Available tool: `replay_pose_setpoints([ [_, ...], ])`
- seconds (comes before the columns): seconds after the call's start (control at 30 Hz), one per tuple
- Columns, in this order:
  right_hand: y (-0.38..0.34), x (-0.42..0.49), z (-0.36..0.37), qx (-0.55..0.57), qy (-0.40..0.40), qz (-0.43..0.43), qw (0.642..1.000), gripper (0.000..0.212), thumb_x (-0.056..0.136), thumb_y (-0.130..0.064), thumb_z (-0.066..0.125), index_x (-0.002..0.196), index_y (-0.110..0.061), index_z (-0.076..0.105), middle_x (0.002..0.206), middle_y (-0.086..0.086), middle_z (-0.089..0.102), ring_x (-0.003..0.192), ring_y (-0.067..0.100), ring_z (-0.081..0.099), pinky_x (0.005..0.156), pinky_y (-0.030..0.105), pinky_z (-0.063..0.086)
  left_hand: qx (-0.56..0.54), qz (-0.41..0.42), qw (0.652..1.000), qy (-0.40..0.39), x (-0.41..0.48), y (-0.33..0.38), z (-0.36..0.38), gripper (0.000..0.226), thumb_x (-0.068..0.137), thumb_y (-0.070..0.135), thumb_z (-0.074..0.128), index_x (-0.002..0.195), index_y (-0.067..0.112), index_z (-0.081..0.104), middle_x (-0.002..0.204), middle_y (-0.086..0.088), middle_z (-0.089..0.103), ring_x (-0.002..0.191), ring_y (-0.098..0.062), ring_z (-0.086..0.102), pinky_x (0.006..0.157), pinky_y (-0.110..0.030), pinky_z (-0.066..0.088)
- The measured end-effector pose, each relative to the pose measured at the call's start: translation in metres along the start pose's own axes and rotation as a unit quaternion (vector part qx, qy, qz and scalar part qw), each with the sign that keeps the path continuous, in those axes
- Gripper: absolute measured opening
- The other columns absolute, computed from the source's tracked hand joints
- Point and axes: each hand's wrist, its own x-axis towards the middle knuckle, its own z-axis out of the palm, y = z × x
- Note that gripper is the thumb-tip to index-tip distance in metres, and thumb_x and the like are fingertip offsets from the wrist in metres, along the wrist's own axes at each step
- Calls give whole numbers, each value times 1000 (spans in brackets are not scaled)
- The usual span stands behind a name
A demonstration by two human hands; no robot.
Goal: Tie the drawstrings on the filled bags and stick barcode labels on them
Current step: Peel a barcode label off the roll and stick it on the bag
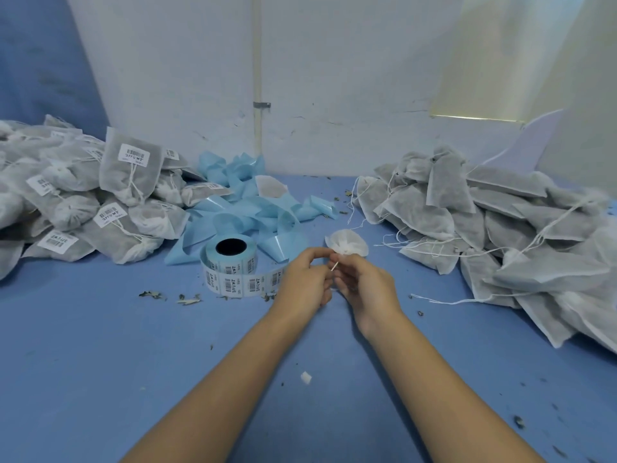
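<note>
In the middle of the frame: a left hand and a right hand, close together, just above the blue table. Between them, one small white bag, its top bunched up tight like a flower. Fingers of both hands curled in, pinching the thin white drawstring right under the bunched top. Looks like a knot being made. No label to be seen on this bag yet.

At the left of the frame: a big pile of done bags, tied shut, with white barcode labels stuck on many. At the right of the frame: another big pile of bags, full, but with loose strings hanging out and no labels in sight. So, by the look of it, about half done, with lots left to tie and label.

Just left of the hands: the label roll, standing on the table, plenty of labels left on it. Behind it, a heap of used light-blue backing strip. Bits of dry leaf here and there on the table.
</note>
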Motion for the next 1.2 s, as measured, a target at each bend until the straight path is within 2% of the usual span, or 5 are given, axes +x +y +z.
replay_pose_setpoints([
  [0.33, -1, 3, -3, 53, -6, 30, 998, 14, 89, -7, 56, 83, -8, 69, 72, 0, 73, 59, 3, 66, 56, 13, 51, 105, 57, 992, 29, -2, -12, -3, 23, 90, 0, 44, 107, 12, 54, 50, 2, 47, 43, -9, 43, 46, -20, 36],
  [0.63, -7, 8, -16, -166, -28, -64, 984, 16, 91, -14, 53, 81, -12, 65, 62, -3, 63, 60, 10, 52, 56, 15, 44, 409, 227, 880, 87, 0, -24, -21, 18, 99, 21, 45, 98, 11, 61, 94, -1, 59, 89, -20, 55, 79, -33, 41],
  [0.8, -3, 7, -20, -467, 28, -236, 852, 18, 89, -22, 49, 76, -11, 54, 70, 1, 57, 72, 23, 49, 62, 35, 36, 495, 245, 827, 107, -8, -19, -19, 25, 101, 29, 40, 103, 13, 59, 105, 0, 50, 86, -22, 58, 70, -35, 43],
  [0.97, 2, 0, -16, -665, 53, -365, 650, 17, 93, -24, 48, 84, -15, 59, 93, -2, 62, 95, 22, 49, 72, 35, 35, 477, 315, 815, 95, -10, -16, -12, 21, 97, 21, 49, 107, 14, 66, 136, 6, 51, 108, -18, 57, 70, -30, 41],
  [1.2, 4, -5, -18, -610, 49, -463, 641, 40, 75, 3, 62, 113, -7, 67, 126, 3, 64, 115, 31, 58, 84, 41, 47, 343, 276, 893, 98, 2, -18, -9, 17, 96, 19, 51, 107, 17, 64, 110, 7, 65, 92, -11, 59, 68, -17, 33],
])
